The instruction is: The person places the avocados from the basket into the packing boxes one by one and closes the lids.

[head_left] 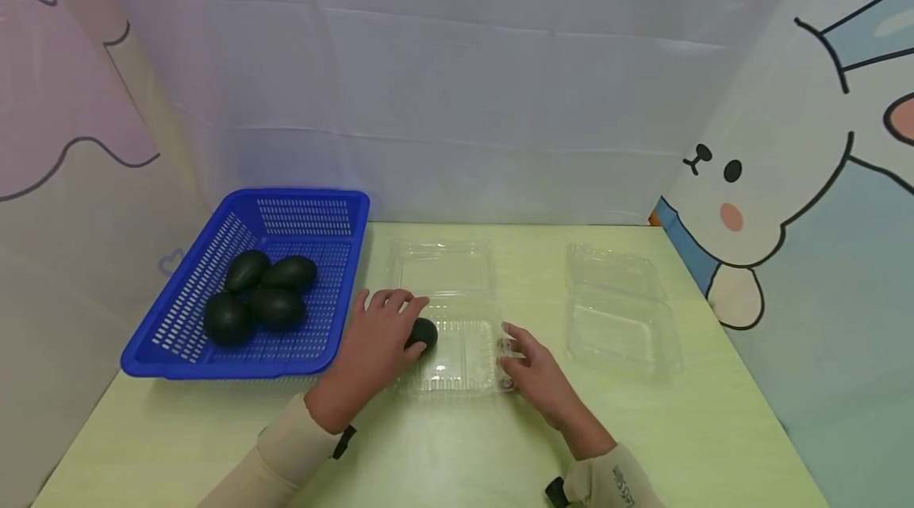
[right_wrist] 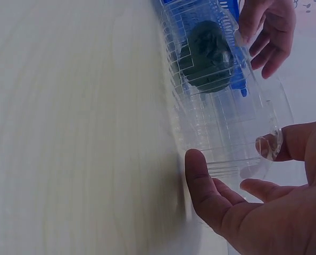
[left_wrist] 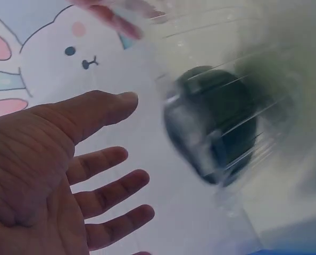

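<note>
The person's left hand hovers over the left end of a clear plastic clamshell, its thumb and fingers spread; the left wrist view shows a gap between them and a dark avocado, so it seems to have hold of nothing. That avocado sits inside the base of the clamshell, toward the left side, seen through the plastic. The right hand has its thumb and fingers half closed around the right end of the base, lightly gripping it. The lid lies folded open on the far side. To the left on the desk, a blue perforated basket holds four more avocados; to the right lies a second clear clamshell, also open.

The step in hand looks like loading fruit into the nearer clamshell, with one piece in place. The next move probably calls for the left hand to lift clear of the rim and reach for another avocado, while the right hand steadies the light plastic against sliding.
</note>
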Demonstrator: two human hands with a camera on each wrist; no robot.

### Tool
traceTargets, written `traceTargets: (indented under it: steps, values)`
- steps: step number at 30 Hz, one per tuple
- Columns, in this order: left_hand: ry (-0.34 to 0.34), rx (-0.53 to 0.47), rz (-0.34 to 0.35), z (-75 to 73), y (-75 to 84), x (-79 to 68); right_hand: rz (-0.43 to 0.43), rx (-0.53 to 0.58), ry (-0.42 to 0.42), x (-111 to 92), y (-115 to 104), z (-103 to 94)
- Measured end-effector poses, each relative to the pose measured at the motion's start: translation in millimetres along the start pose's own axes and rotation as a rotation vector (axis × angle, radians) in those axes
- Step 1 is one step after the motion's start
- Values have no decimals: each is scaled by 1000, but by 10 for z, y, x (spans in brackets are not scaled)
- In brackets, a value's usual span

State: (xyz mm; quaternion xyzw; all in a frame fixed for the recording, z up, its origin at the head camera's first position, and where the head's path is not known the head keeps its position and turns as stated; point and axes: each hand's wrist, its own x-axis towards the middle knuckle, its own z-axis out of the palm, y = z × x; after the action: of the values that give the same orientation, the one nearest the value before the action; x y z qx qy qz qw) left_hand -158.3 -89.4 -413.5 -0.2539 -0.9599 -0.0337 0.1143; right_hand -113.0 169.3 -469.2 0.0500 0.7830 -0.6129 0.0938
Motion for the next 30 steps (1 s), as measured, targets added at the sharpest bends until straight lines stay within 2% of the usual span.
traceTargets:
  steps: [5, 10, 13, 17, 30]
  values:
    - [59, -29, 43, -278, -82, -5, 0, 1, 3, 2, 3, -2]
    - [98, -71, 7, -563, -252, -6, -7, 2, 3, 1, 2, -4]
    - [130, -74, -9, -677, -371, -4, -9, 5, 2, -1, -1, -6]
    - [127, -61, -39, -762, -503, 7, -14, 3, 3, -1, -3, -5]
    - [9, -39, -128, -818, -776, 119, -20, 4, 1, -1, 11, -6]
